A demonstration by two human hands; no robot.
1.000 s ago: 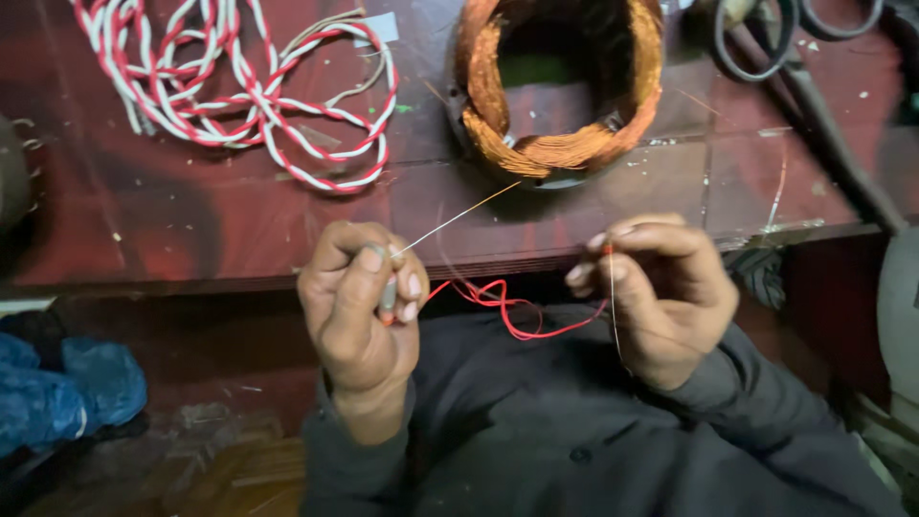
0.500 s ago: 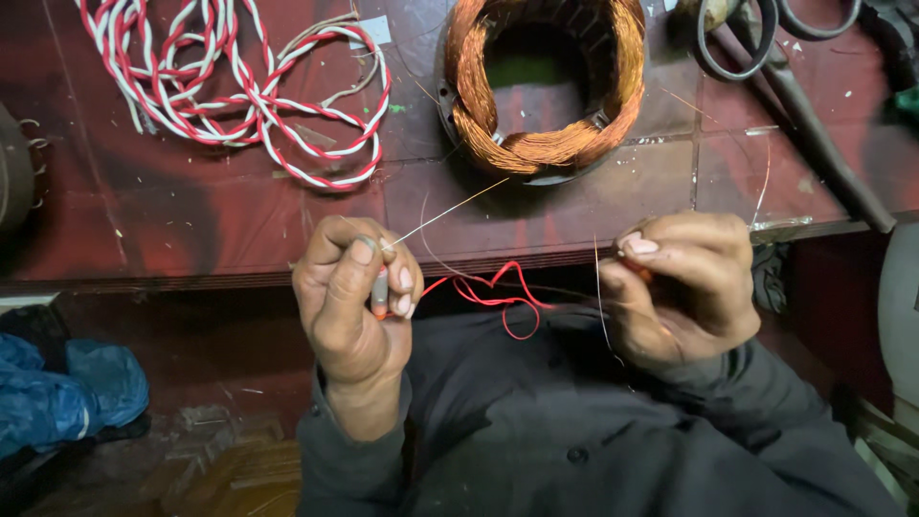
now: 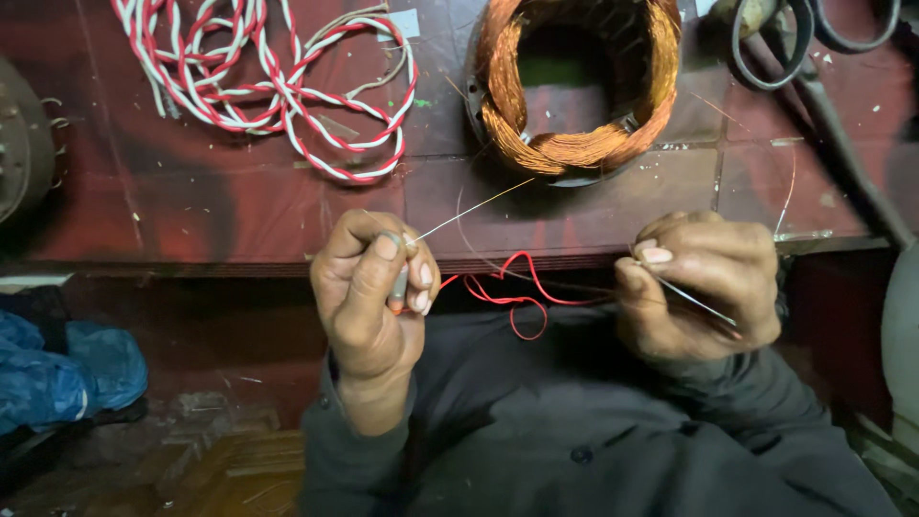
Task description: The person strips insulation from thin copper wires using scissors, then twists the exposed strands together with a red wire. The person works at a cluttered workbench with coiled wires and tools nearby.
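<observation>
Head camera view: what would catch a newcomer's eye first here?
Probably the ring of copper wire at the top middle of the dark red table, with a red-and-white twisted cord coiled to its left. Below, the left hand pinches a small grey sleeve and the right hand a thin wire, a red wire looping between.

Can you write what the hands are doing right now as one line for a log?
left hand: pinches thin wire and red wire | right hand: pinches a thin strand | copper coil: on table
</observation>
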